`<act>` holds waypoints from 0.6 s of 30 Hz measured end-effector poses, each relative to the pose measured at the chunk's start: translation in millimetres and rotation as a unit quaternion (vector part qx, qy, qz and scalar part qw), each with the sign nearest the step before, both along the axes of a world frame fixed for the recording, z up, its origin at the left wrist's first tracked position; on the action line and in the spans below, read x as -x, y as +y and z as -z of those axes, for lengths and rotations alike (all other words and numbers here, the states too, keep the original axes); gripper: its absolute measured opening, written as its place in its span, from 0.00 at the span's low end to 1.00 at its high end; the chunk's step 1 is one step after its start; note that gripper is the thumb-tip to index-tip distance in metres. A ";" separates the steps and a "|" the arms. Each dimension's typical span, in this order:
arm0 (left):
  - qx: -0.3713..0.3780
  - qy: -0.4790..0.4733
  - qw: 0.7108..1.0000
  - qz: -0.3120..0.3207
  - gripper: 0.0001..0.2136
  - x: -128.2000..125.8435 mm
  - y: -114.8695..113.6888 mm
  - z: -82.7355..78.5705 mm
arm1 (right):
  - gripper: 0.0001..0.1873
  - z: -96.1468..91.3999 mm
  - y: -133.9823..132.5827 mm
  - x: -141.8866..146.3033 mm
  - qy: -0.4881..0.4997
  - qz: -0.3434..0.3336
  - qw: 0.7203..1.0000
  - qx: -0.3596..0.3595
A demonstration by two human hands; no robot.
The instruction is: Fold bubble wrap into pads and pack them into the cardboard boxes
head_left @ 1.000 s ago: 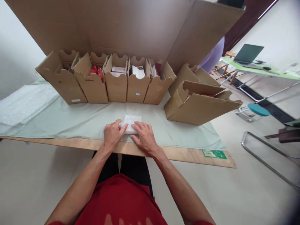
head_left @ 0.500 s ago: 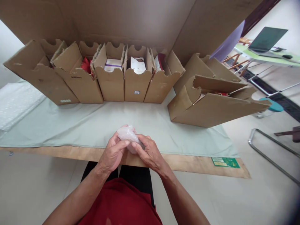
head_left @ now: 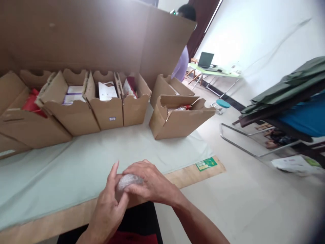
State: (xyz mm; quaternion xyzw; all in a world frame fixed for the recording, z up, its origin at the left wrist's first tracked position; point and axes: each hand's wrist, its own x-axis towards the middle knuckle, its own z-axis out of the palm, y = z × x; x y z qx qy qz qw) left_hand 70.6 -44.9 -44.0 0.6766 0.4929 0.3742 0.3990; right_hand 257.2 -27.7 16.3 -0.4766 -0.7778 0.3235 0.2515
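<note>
A person's two hands hold a small bubble-wrapped bundle [head_left: 129, 181] above the near edge of a cloth-covered table [head_left: 101, 159]. The left hand [head_left: 109, 201], half open, cups its left side; the right hand [head_left: 151, 181] curls over it, thumb pressed on. Cardboard file boxes [head_left: 109, 113] line the far edge; a green label [head_left: 206, 164] marks the near right corner.

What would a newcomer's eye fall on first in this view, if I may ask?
Probably the lower middle, where the right hand grips a small grey-white bundle, the left hand cupped beside it. Behind, a row of open cardboard boxes stands before a tall cardboard panel. Farther right, a turquoise stool stands out.
</note>
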 end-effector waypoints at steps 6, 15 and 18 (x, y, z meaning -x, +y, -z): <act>-0.092 0.062 0.993 0.047 0.36 -4.0 34.6 -40.5 | 0.08 -26.4 -18.2 -57.8 -0.018 0.132 0.990 -0.035; -0.360 0.079 0.916 0.156 0.27 -157.7 163.8 -131.5 | 0.11 -124.7 4.6 -175.1 0.101 0.447 0.829 -0.321; -0.354 0.107 0.908 0.195 0.11 -187.4 168.1 -122.9 | 0.11 -135.8 27.5 -200.0 0.064 0.430 0.843 -0.317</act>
